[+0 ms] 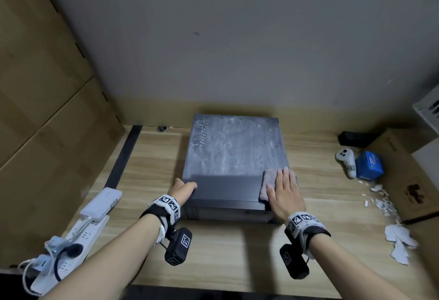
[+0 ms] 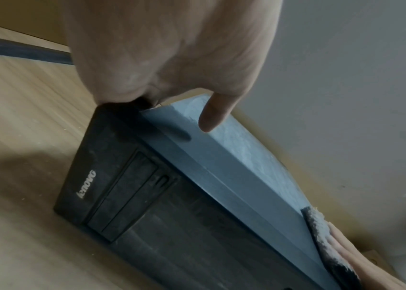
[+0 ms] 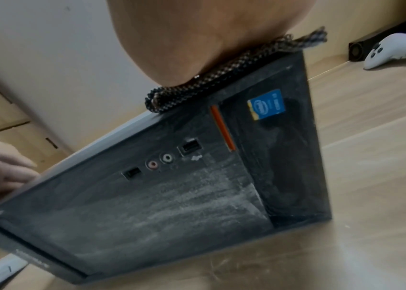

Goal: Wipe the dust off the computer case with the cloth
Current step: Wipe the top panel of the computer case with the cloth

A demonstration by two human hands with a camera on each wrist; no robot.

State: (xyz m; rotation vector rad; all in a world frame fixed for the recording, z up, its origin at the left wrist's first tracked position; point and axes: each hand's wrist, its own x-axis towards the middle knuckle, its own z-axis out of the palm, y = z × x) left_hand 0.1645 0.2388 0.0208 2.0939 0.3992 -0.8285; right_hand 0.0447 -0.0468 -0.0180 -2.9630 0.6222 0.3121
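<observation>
A black computer case (image 1: 232, 152) lies flat on the wooden desk (image 1: 147, 171). Grey dust covers its top, apart from a clean dark strip along the near edge. My right hand (image 1: 282, 185) lies flat, fingers straight, on a folded pinkish-grey cloth (image 1: 269, 180) at the case's near right corner. The right wrist view shows the cloth (image 3: 221, 74) squeezed under my palm (image 3: 197, 39), above the dusty front panel (image 3: 159, 196). My left hand (image 1: 184, 188) holds the near left corner, thumb (image 2: 212, 115) on top. Its fingers are hidden down the side.
A power strip (image 1: 78, 235) and a white power bank (image 1: 102, 201) lie at the front left. To the right are a white controller (image 1: 346, 160), a blue box (image 1: 369, 165), torn paper scraps (image 1: 399, 238) and a cardboard box (image 1: 403, 180). Stacked cardboard (image 1: 47, 109) walls in the left.
</observation>
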